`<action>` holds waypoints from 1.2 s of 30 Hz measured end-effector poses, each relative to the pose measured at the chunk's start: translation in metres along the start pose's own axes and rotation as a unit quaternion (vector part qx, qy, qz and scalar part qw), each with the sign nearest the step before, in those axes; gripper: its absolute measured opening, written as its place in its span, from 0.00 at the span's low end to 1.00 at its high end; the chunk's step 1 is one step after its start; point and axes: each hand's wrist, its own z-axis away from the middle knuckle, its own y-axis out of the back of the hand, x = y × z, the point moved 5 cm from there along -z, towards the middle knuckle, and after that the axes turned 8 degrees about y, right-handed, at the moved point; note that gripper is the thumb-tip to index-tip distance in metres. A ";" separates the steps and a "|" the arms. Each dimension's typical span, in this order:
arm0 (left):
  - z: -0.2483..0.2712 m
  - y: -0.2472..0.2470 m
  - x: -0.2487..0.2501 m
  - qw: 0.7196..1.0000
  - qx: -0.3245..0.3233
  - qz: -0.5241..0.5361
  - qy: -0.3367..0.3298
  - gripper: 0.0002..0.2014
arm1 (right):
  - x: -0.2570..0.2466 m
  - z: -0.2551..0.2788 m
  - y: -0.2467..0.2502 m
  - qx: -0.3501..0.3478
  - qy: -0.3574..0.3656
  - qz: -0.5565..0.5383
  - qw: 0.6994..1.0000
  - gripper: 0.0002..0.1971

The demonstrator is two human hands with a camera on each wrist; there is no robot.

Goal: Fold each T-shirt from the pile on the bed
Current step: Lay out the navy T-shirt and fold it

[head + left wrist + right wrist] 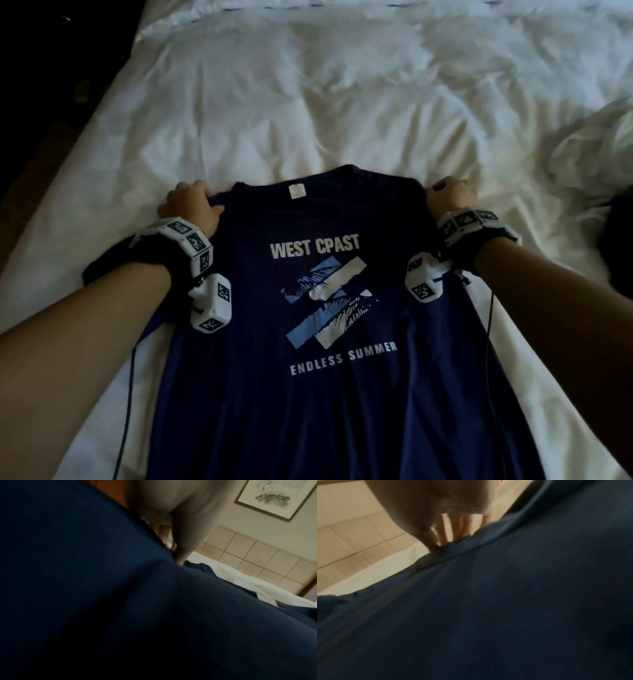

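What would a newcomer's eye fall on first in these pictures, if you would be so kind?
First, the navy T-shirt spread print-up across the near part of the white bed, with its white and pale blue print in the middle of the chest. Next, the left hand and right hand, each gripping a shoulder of the shirt on either side of the collar.

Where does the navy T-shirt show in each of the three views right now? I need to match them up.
Head: the T-shirt lies print-up on the bed, centre to bottom, left hand and right hand gripping its shoulders.
Left wrist: it fills the left and bottom.
Right wrist: it fills the right and bottom.
Shared landmark: the white bed, also at and.
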 end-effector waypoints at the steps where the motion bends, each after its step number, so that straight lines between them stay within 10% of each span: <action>1: 0.004 0.000 0.002 1.000 0.005 0.005 -0.004 0.14 | 0.004 0.000 0.004 0.000 -0.011 0.009 1.000 0.19; 9: 0.054 -0.006 0.081 0.982 -0.049 0.066 -0.167 0.23 | 0.041 0.023 0.013 -0.111 -0.107 -0.179 0.972 0.18; 16: 0.117 -0.091 0.127 0.938 -0.286 -0.105 -0.164 0.40 | 0.059 0.034 -0.001 -0.168 -0.150 -0.294 0.929 0.14; 23: 0.118 -0.099 0.122 0.929 -0.308 -0.132 -0.159 0.41 | 0.042 0.043 0.001 -0.235 -0.149 -0.319 0.906 0.14; 29: 0.120 -0.099 0.122 0.929 -0.307 -0.133 -0.157 0.41 | 0.051 0.032 0.019 -0.102 -0.152 -0.348 0.919 0.11; 36: 0.120 -0.100 0.121 0.929 -0.312 -0.128 -0.152 0.41 | 0.047 0.048 0.015 -0.257 -0.168 -0.478 0.823 0.15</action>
